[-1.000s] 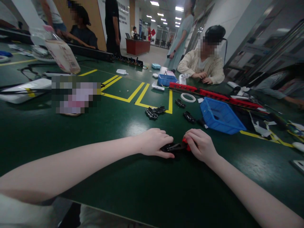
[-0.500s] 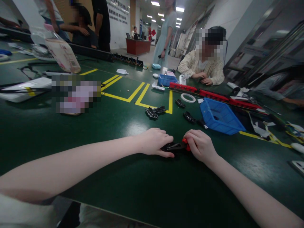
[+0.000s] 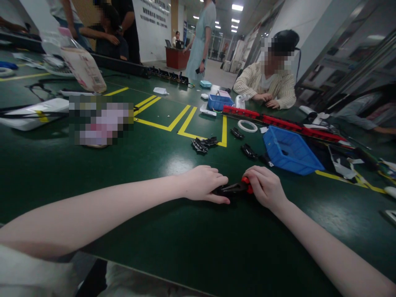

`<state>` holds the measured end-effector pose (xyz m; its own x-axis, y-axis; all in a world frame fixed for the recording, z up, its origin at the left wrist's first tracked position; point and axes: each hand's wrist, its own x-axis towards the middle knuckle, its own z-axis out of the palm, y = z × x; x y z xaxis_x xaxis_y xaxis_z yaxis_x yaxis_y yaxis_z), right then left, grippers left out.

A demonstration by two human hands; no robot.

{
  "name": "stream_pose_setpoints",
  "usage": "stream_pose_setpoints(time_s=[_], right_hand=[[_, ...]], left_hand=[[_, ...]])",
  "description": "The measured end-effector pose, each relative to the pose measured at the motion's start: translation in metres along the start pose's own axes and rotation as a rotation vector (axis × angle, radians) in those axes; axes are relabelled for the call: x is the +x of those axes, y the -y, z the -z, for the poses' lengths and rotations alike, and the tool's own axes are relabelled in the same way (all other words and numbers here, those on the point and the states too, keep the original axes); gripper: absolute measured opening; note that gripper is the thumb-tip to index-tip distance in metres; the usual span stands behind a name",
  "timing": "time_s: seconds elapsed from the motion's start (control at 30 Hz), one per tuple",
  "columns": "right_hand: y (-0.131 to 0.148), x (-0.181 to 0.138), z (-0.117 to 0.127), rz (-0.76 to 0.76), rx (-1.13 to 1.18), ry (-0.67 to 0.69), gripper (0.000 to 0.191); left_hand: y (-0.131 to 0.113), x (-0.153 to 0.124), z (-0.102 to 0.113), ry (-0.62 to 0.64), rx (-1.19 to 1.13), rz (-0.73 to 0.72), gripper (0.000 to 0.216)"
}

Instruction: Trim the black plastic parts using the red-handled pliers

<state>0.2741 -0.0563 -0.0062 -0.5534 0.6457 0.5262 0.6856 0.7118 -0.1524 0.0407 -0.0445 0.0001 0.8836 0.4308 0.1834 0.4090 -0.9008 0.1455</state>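
Observation:
My right hand (image 3: 266, 186) is closed around the red handles of a pair of pliers (image 3: 235, 188), whose dark jaws point left. My left hand (image 3: 206, 184) holds a black part (image 3: 219, 190) down by the table, thumb on the near side and fingers over the far side. The jaw tips meet the black part; whether they grip it is hidden by my fingers. Beyond my hands lie several similar black pieces, among them a black ribbed piece (image 3: 199, 145) and a black curved piece (image 3: 248, 151).
A blue bin (image 3: 305, 163) stands to the right, near a white ring (image 3: 247, 126) and a long red strip (image 3: 278, 120). On the left are a blurred-out flat object (image 3: 107, 123), a white device (image 3: 40, 113) and a bottle (image 3: 83, 68). A person in a striped shirt (image 3: 244, 84) sits opposite.
The view has shifted slightly. My hands keep almost the same pose on the pliers and the black part. In the background a standing person has moved left.

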Motion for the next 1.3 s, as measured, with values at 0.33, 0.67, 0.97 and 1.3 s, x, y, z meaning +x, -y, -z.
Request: stream_pose_setpoints(time_s=[0.33,0.67,0.97,1.3], right_hand=[[0.0019,0.0012,-0.0013,0.011,0.012,0.017,0.029],[0.0021,0.0007,-0.0006,0.035,-0.009,0.021,0.028],[0.0037,0.0008,0.0020,0.036,-0.027,0.016,0.027],[0.0034,0.0004,0.0001,0.052,-0.028,0.009,0.026]], left_hand=[[-0.0011,-0.0002,-0.0007,0.001,0.047,-0.024,0.042],[-0.0030,-0.0011,0.0018,0.020,0.039,0.002,0.041],[-0.0034,-0.0010,0.0020,0.013,0.033,-0.010,0.042],[-0.0016,-0.0009,0.0009,-0.009,0.043,-0.021,0.041]])
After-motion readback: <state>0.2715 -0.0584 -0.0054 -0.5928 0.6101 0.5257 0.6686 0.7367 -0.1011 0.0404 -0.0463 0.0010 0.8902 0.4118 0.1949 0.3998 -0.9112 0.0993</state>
